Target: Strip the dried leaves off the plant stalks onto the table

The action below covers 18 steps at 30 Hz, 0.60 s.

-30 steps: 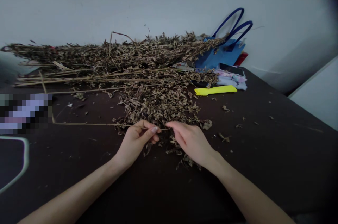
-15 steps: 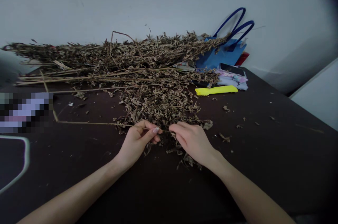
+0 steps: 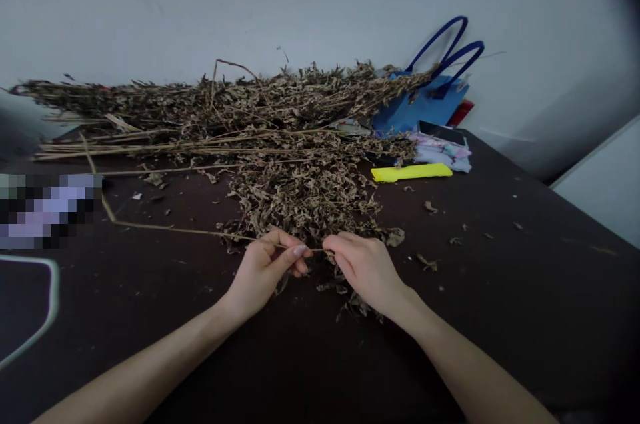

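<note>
A thin dried plant stem (image 3: 170, 229), bent at its left part, runs across to my hands. My left hand (image 3: 265, 267) pinches it between thumb and fingers. Just to the right, my right hand (image 3: 367, 267) is closed at the stem's other end, knuckles up; its fingertips are partly hidden. A short bare length of stem shows between the two hands. Behind and beneath them spreads a heap of curled dry leaves (image 3: 305, 201). More leaves (image 3: 360, 305) lie under my right wrist.
Bundles of dried stalks (image 3: 200, 104) lie along the wall. At the back right are a blue bag (image 3: 420, 104), a phone (image 3: 443, 133) on patterned cloth and a yellow strip (image 3: 413, 173). A pale-rimmed object (image 3: 53, 297) sits at left. Leaf bits dot the dark table (image 3: 500, 317).
The stem's bent left part has shifted slightly upward and right. Both hands keep nearly the same place and grip; the whole view has moved a little.
</note>
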Motion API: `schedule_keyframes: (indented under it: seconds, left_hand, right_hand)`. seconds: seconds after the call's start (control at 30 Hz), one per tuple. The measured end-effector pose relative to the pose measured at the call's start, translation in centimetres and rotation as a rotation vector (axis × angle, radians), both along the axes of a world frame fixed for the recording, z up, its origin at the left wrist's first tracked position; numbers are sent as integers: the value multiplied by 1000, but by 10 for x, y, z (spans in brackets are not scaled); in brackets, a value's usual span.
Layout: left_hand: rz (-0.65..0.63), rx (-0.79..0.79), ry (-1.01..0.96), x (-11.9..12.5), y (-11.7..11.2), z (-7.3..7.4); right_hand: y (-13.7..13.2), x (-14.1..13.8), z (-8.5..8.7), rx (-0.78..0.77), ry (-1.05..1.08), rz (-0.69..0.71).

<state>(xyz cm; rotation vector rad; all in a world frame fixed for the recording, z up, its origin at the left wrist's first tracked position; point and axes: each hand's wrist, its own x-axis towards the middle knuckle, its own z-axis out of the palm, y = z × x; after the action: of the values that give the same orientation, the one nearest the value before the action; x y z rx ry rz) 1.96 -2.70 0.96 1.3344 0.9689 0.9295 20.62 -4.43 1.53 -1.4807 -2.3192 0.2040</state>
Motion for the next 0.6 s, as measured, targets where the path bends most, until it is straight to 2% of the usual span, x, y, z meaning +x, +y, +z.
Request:
schedule_keyframes:
  seconds: [0.13, 0.4, 0.6]
  left_hand:
    - [-11, 8, 1, 0, -1, 0]
    - [74, -63, -20, -1, 5, -3]
    - [100, -35, -50, -3, 7, -6]
  right_hand:
    - [0, 0, 1, 8, -16, -10]
    - [4, 9, -3, -5, 7, -1]
    - [2, 7, 1, -11, -19, 20]
